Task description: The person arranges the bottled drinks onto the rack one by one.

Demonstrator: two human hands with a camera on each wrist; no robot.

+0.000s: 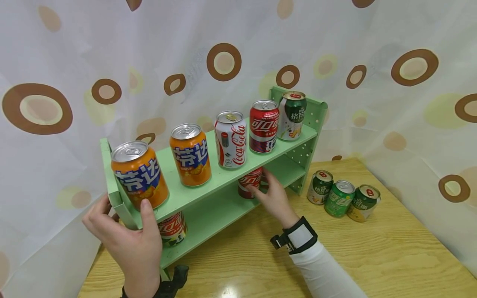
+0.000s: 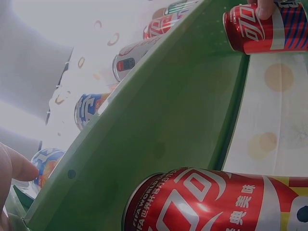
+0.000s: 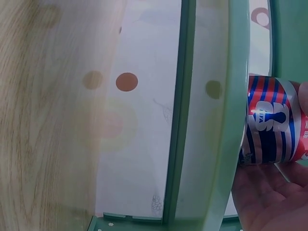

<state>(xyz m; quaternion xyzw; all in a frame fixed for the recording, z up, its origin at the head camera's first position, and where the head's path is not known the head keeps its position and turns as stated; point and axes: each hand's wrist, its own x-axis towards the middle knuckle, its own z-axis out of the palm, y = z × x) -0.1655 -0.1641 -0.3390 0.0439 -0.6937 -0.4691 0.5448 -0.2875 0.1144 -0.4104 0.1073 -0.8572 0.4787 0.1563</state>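
My left hand (image 1: 136, 244) grips the left end of a two-level green shelf (image 1: 214, 217), fingers round the end panel and thumb up at the upper board's front edge. The thumb overlaps the nearest orange soda can (image 1: 139, 178). On the lower board, my right hand (image 1: 275, 198) holds a red Coca-Cola can (image 1: 249, 186) toward the right end. Striped blue and red sides of that can (image 3: 269, 120) show in the right wrist view, thumb and fingers around it. Another red cola can (image 2: 192, 207) stands on the lower board near my left hand, partly hidden from the head view.
Along the upper board stand a second orange can (image 1: 191, 159), a white Coca-Cola can (image 1: 231, 142), a red cola can (image 1: 263, 128) and a green-and-white can (image 1: 292, 118). Three green cans (image 1: 339, 200) are grouped on the wooden table (image 1: 402, 248), right of the shelf. A patterned sheet (image 1: 253, 37) hangs behind.
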